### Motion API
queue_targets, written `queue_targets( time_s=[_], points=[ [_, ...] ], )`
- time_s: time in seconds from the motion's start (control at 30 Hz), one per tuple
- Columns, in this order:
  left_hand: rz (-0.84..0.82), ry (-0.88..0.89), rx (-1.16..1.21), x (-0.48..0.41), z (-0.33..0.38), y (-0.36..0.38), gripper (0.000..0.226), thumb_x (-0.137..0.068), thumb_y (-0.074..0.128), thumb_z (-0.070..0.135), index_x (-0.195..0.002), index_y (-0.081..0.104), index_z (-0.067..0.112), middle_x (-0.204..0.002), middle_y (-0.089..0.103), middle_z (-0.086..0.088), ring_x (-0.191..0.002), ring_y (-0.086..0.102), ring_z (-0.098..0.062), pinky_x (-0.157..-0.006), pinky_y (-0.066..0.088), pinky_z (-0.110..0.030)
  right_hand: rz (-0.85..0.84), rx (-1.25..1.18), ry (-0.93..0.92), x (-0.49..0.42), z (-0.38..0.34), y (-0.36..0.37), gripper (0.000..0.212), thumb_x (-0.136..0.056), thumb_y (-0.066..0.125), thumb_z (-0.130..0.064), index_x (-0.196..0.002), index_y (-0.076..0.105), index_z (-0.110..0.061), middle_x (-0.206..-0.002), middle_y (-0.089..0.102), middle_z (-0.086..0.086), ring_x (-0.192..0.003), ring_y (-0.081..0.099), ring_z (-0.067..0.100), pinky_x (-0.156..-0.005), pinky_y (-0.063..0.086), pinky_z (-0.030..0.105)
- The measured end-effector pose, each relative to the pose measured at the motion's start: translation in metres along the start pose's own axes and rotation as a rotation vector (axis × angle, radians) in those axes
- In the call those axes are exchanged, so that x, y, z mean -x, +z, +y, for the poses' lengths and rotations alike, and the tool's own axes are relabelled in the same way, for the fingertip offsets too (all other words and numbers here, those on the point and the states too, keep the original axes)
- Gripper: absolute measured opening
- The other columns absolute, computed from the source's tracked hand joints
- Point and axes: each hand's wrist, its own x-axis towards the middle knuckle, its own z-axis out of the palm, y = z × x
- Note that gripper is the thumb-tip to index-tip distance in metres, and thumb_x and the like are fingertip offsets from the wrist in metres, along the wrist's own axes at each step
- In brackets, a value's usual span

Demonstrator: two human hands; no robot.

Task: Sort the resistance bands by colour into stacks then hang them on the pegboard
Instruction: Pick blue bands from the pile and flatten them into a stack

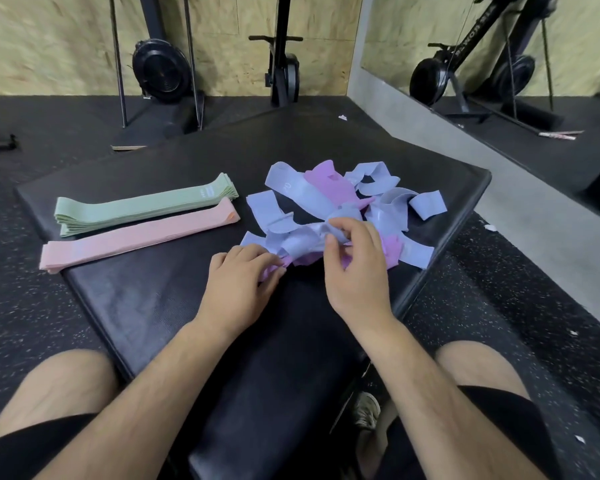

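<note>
My right hand (355, 271) pinches a limp, light blue band (303, 242) at the near edge of the tangled pile (361, 199) on the black pad (153, 299), my left hand (241, 277) curled gripping a purple band (274, 270); soft fabric probably pulls free best by its flat edge.

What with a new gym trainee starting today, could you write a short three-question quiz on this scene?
1. True or false: the green stack lies nearer the person than the pink stack.
2. Which colours make up the unsorted pile? A) pale blue and purple B) green and pink C) red and yellow
3. Fill in: the right hand pinches a band coloured ____.
Key: 1 false; 2 A; 3 pale blue.
</note>
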Motion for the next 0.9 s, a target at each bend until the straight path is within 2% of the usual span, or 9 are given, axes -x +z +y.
queue_targets(
  time_s=[0.13,0.23,0.3,0.4,0.47,0.53,0.63,0.8,0.9],
  points=[
    [0.009,-0.031,0.021,0.000,0.000,-0.003,0.010,-0.096,0.067,0.041,-0.095,0.073,0.034,-0.093,0.063,0.015,-0.088,0.056,-0.017,-0.083,0.034,-0.032,0.037,-0.043,-0.083,0.000,-0.007,-0.011,0.009,-0.093,0.065,-0.011,-0.101,0.063,-0.016,-0.098,0.057,-0.010,-0.090,0.058,0.007,-0.073,0.046,0.013],
    [-0.030,-0.049,0.041,0.000,0.002,-0.007,0.010,-0.094,0.061,0.034,-0.088,0.064,0.026,-0.090,0.057,0.012,-0.085,0.053,-0.017,-0.083,0.036,-0.034,-0.263,0.026,-0.044,0.000,-0.006,-0.023,0.006,-0.084,0.063,-0.030,-0.084,0.058,-0.027,-0.081,0.058,-0.010,-0.075,0.056,0.013,-0.063,0.046,0.025],
    [-0.049,-0.087,0.107,-0.001,0.005,-0.012,0.006,-0.087,0.054,0.027,-0.083,0.054,0.023,-0.086,0.052,0.010,-0.079,0.052,-0.016,-0.079,0.035,-0.032,-0.481,0.235,-0.008,0.002,-0.003,-0.027,0.022,-0.081,0.057,-0.052,-0.078,0.057,-0.031,-0.078,0.058,-0.010,-0.077,0.057,0.010,-0.068,0.049,0.030],
    [-0.017,-0.207,0.285,0.000,0.009,-0.018,0.006,-0.088,0.055,0.016,-0.090,0.050,0.020,-0.092,0.053,0.009,-0.078,0.054,-0.012,-0.080,0.041,-0.036,-0.510,0.336,0.060,0.004,-0.002,-0.025,0.033,-0.088,0.058,-0.058,-0.074,0.055,-0.027,-0.072,0.056,-0.011,-0.073,0.054,0.007,-0.069,0.049,0.030],
    [0.007,-0.272,0.370,0.000,0.010,-0.020,0.012,-0.093,0.056,0.019,-0.103,0.052,0.023,-0.106,0.053,0.013,-0.086,0.056,-0.005,-0.087,0.047,-0.042,-0.467,0.335,0.080,0.003,-0.001,-0.022,0.029,-0.090,0.062,-0.053,-0.077,0.056,-0.027,-0.072,0.058,-0.012,-0.070,0.054,0.007,-0.068,0.049,0.030],
    [-0.008,-0.240,0.373,-0.001,0.012,-0.020,0.027,-0.096,0.059,0.038,-0.120,0.056,0.027,-0.118,0.053,0.019,-0.091,0.058,0.003,-0.094,0.048,-0.044,-0.482,0.319,0.095,0.002,-0.001,-0.021,0.021,-0.090,0.066,-0.047,-0.083,0.057,-0.029,-0.077,0.062,-0.015,-0.070,0.056,0.005,-0.070,0.050,0.028],
    [-0.069,-0.114,0.291,-0.004,0.013,-0.017,0.041,-0.089,0.059,0.063,-0.114,0.065,0.031,-0.111,0.063,0.019,-0.090,0.059,-0.004,-0.093,0.049,-0.043,-0.523,0.318,0.100,0.003,-0.001,-0.019,0.014,-0.091,0.067,-0.043,-0.094,0.058,-0.033,-0.084,0.064,-0.017,-0.075,0.058,0.003,-0.074,0.052,0.029],
    [-0.064,-0.010,0.217,-0.007,0.005,-0.008,0.014,-0.093,0.071,0.031,-0.102,0.070,0.020,-0.095,0.063,0.011,-0.084,0.056,-0.014,-0.082,0.051,-0.041,-0.513,0.293,0.113,0.002,0.001,-0.019,0.013,-0.091,0.066,-0.036,-0.102,0.059,-0.036,-0.089,0.063,-0.017,-0.083,0.058,0.004,-0.083,0.054,0.037],
    [0.034,0.018,0.231,-0.007,0.007,-0.014,0.009,-0.096,0.066,0.016,-0.101,0.073,0.020,-0.093,0.067,0.009,-0.085,0.057,-0.015,-0.079,0.048,-0.029,-0.420,0.379,-0.027,0.001,0.005,-0.017,0.033,-0.089,0.070,-0.037,-0.120,0.059,-0.040,-0.109,0.057,-0.019,-0.106,0.050,0.007,-0.101,0.046,0.038]
  ],
)
